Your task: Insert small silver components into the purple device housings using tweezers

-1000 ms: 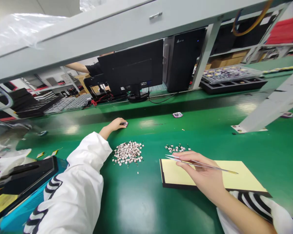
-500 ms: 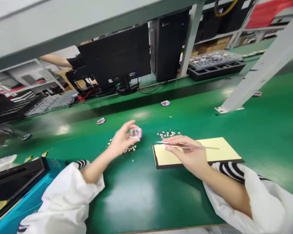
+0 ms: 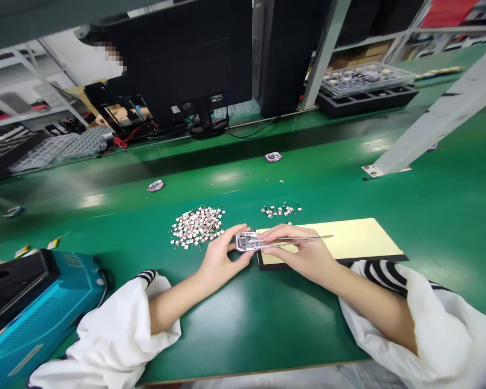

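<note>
My left hand (image 3: 222, 254) grips a small open device case (image 3: 246, 241) with a purplish rim and electronic parts inside, fingers on its edges. Tweezers (image 3: 299, 239) are pinched in my right hand (image 3: 303, 248); their tips reach to the right part of the case. What the tips hold, if anything, is too small to tell. Behind my left hand lies a heap of small pale components (image 3: 196, 226) with dark ends. A smaller scatter of the same components (image 3: 281, 209) lies behind my right hand. Under my right hand is a pale yellow pad (image 3: 356, 237) with a dark edge.
Two similar cases, one left (image 3: 156, 186) and one farther back (image 3: 273, 156), lie on the green mat. A teal and black machine (image 3: 52, 308) stands at left. A slanted white post (image 3: 441, 113) rises at right. A monitor (image 3: 186, 65) and stacked trays (image 3: 368, 81) stand behind.
My left hand has moved right with the case, bringing it to the tweezers' tips. The component heap behind it is now uncovered. My right hand stays over the pad with the tweezers.
</note>
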Demonstrator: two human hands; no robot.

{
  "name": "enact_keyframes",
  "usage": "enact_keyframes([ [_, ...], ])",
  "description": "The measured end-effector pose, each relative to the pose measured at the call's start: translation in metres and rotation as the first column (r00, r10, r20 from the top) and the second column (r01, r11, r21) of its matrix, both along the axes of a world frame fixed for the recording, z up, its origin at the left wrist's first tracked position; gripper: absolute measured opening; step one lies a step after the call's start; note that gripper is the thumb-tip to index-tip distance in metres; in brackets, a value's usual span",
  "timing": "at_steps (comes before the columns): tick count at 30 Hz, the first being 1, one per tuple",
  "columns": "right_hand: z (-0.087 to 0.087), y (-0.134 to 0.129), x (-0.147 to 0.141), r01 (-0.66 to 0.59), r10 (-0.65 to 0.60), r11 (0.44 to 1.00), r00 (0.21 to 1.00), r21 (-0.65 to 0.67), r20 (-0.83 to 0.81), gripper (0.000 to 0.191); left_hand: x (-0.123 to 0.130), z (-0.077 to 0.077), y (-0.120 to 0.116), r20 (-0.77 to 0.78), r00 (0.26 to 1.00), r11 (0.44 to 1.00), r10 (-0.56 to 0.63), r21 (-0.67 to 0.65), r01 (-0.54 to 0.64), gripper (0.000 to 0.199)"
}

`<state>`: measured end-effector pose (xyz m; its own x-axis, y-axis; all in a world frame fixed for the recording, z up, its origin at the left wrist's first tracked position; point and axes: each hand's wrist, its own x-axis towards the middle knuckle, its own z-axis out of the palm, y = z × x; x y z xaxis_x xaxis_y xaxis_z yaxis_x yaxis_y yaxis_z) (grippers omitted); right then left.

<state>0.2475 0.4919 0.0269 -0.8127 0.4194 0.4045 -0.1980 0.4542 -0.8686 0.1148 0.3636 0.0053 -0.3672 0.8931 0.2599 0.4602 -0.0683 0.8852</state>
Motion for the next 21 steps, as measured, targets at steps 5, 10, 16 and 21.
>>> enact_keyframes([
  [5,-0.001,0.001,-0.001,0.014,-0.014,1.000,1.000,0.001,-0.011,0.009,0.000,0.000,-0.003,-0.060,0.998,0.999,-0.030,0.015,0.031,0.052],
  [10,-0.001,0.000,0.001,-0.009,0.014,0.997,0.998,0.077,-0.055,0.009,-0.002,-0.001,-0.003,-0.116,0.993,0.999,-0.018,0.033,0.022,0.048],
  [16,0.003,0.000,0.008,-0.100,0.151,0.959,0.973,0.266,-0.177,0.024,-0.003,0.005,-0.002,-0.226,0.974,0.999,-0.018,0.042,0.028,0.034],
  [21,0.009,-0.003,0.012,-0.168,0.256,0.919,0.942,0.358,-0.215,0.029,-0.003,0.008,-0.002,-0.274,0.959,0.983,-0.075,0.142,0.117,0.018],
])
